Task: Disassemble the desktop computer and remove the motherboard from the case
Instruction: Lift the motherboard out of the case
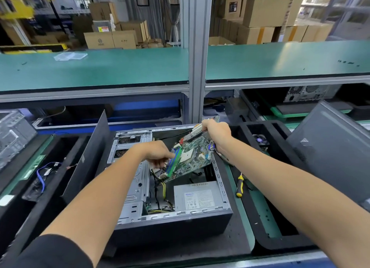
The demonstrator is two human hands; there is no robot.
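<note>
Mobo (190,159) tilted above case (172,221); both hands' fingers (160,163) grip edges.

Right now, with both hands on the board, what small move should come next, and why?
Probably lift the board a little higher and out over the case wall. It is already tilted, its far end raised by the right hand, while the left hand holds the lower edge, which hangs inside above the cables.

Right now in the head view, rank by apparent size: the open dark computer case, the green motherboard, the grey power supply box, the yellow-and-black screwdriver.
1. Open dark computer case
2. Green motherboard, tilted, so foreshortened
3. Grey power supply box, close to the motherboard; order unsure
4. Yellow-and-black screwdriver
</note>
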